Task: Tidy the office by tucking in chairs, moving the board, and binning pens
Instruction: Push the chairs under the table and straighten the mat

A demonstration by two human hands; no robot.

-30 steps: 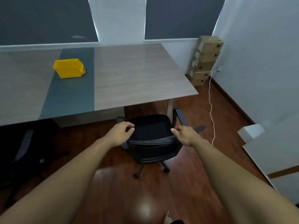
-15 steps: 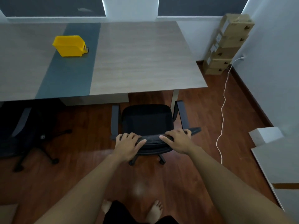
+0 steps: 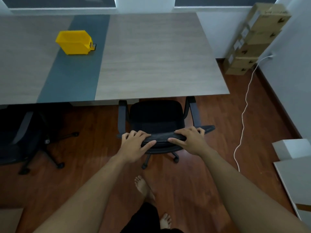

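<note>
A yellow bin (image 3: 74,42) sits on the bench (image 3: 151,56) as left hand (image 3: 134,145) and right hand (image 3: 190,140), each grip clenched on the chair (image 3: 156,118) backrest, prepare to push it under.

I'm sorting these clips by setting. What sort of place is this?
Most likely a small office: a long desk along the window wall, black swivel chairs on castors at it, and stacked cardboard boxes in the corner. Both hands grip one chair's backrest.
</note>
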